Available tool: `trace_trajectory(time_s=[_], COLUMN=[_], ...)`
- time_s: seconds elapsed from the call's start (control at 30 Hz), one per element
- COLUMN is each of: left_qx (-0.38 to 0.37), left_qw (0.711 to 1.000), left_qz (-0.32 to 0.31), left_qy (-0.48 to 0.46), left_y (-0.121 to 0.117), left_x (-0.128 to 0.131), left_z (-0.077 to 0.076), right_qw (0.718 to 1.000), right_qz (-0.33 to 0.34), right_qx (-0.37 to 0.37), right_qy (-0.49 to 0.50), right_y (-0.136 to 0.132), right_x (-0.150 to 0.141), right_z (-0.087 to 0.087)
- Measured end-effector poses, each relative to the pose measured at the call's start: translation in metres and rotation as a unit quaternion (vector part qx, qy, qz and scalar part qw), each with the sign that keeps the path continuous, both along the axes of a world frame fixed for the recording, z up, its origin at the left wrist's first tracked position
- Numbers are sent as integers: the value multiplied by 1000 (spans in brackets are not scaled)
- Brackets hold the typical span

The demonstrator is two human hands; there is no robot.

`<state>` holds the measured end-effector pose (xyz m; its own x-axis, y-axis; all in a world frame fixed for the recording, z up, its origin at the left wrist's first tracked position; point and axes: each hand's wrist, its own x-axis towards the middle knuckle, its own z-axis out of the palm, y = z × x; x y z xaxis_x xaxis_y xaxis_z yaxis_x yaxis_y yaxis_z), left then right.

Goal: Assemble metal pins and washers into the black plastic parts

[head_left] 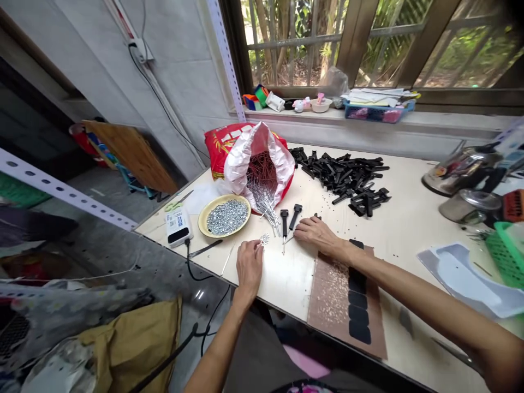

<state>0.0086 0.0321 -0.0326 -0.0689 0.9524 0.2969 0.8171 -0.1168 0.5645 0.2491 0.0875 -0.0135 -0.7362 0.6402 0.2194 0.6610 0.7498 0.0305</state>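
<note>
My right hand (317, 234) is closed over a black plastic piece (317, 216), mostly hidden under the fingers; a thin metal rod (289, 239) sticks out to their left. Just left of it lie two similar black pieces with metal rods, an upright one (285, 222) and a tilted one (295, 216). My left hand (250, 265) rests at the table's front edge, fingertips pinched beside a small pile of shiny metal bits (265, 238). What those fingertips hold, if anything, is too small to make out.
A yellow dish (201, 221) of small metal parts stands left of a red and white sack (282, 158) spilling metal rods. Black pieces (344, 174) are heaped behind. A brown sheet with black pads (374, 305) lies under my right forearm. Kettle (460, 169) and green basket (507, 251) are right.
</note>
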Motion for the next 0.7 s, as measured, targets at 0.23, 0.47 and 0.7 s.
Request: trace_trajectory(time_s=[0.23, 0.47, 0.7], left_qx=[-11, -7, -12], left_qw=[991, 980, 987], left_qz=[-34, -16, -9], left_qy=[131, 198, 161], left_y=[8, 16, 9], left_x=[-1, -2, -10], left_z=[-5, -14, -9], right_qw=[997, 998, 979], right_qz=[32, 21, -60], right_qx=[19, 34, 0], right_qy=[-75, 40, 197], right_y=[20, 6, -31], right_x=[-1, 10, 16], right_z=[-14, 7, 24])
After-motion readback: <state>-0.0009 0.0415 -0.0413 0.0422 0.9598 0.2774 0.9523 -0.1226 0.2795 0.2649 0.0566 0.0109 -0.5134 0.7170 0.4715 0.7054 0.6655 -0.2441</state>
